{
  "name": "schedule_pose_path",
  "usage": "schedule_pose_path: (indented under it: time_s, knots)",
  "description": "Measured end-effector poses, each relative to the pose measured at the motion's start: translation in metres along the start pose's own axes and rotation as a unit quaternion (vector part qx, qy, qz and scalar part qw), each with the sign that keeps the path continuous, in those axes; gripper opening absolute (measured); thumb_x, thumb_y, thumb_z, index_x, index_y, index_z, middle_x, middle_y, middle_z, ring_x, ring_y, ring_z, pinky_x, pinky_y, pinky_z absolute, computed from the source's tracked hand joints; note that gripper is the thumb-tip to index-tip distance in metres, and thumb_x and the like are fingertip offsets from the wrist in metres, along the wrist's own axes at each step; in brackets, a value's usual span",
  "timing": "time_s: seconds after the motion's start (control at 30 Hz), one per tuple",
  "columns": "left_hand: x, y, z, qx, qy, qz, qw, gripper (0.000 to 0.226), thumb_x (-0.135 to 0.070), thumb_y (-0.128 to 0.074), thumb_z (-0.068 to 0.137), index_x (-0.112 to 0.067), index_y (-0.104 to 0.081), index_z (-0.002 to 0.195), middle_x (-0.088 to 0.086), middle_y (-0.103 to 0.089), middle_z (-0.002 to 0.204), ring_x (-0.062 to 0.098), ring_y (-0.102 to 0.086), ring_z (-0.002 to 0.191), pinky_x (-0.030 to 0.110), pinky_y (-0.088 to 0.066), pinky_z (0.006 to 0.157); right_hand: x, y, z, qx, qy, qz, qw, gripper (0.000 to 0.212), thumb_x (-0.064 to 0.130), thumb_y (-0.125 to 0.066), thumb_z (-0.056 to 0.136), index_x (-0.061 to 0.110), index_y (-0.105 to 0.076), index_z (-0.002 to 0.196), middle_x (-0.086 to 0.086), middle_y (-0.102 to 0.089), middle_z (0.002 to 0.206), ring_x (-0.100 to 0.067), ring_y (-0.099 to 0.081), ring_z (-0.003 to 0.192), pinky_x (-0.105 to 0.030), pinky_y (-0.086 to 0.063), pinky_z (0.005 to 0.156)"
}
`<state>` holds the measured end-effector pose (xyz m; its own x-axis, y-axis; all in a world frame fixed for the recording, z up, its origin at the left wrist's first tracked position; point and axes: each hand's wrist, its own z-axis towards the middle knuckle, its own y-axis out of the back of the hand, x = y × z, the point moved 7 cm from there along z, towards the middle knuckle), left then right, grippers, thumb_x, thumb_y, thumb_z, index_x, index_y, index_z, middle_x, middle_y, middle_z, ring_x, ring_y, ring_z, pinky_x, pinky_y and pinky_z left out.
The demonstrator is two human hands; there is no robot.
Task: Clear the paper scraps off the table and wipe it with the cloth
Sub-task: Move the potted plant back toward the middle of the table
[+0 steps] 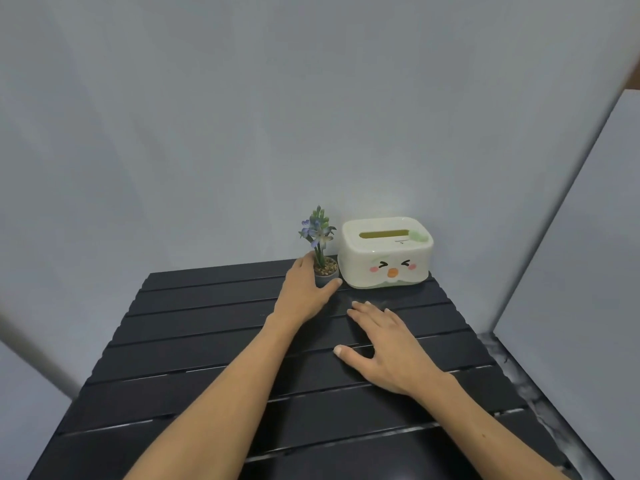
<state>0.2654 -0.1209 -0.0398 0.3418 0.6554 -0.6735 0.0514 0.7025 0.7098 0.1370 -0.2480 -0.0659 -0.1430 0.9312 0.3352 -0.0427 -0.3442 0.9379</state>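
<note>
A black slatted table [194, 368] fills the lower half of the head view. At its far edge my left hand [304, 292] grips a small potted plant [323, 252] with blue flowers; thumb and fingers curl round the grey pot. My right hand [384, 344] lies flat on the slats in front of a white tissue box [384, 254], fingers straight and spread. I see no paper scraps and no cloth in this view.
The tissue box with a cartoon face stands at the back right of the table, close beside the plant. A grey wall rises right behind the table. A white panel [581, 271] stands to the right, with marbled floor [533, 403] below.
</note>
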Motion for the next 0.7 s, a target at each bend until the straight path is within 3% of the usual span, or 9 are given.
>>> schedule_pose_path:
  time_s: [0.4, 0.7]
  knots:
    - [0.046, 0.064, -0.082, -0.064, 0.011, -0.026, 0.998, 0.039, -0.052, -0.073, 0.079, -0.031, -0.06, 0.11, -0.012, -0.064, 0.107, 0.003, -0.059, 0.097, 0.019, -0.045, 0.082, 0.023, 0.002, -0.01, 0.003, -0.02, 0.032, 0.999, 0.072, 0.059, -0.046, 0.094, 0.023, -0.03, 0.154, 0.008, -0.024, 0.163, -0.009, -0.013, 0.15, -0.032, -0.005, 0.124]
    - [0.065, 0.108, -0.146, -0.064, 0.031, -0.032, 0.997, 0.038, -0.052, -0.074, 0.078, -0.036, -0.06, 0.11, -0.019, -0.064, 0.106, -0.006, -0.059, 0.097, 0.011, -0.043, 0.079, 0.056, -0.003, -0.03, 0.012, -0.002, 0.075, 0.997, 0.07, 0.055, -0.048, 0.095, 0.023, -0.031, 0.154, 0.009, -0.025, 0.162, -0.005, -0.015, 0.149, -0.026, -0.005, 0.122]
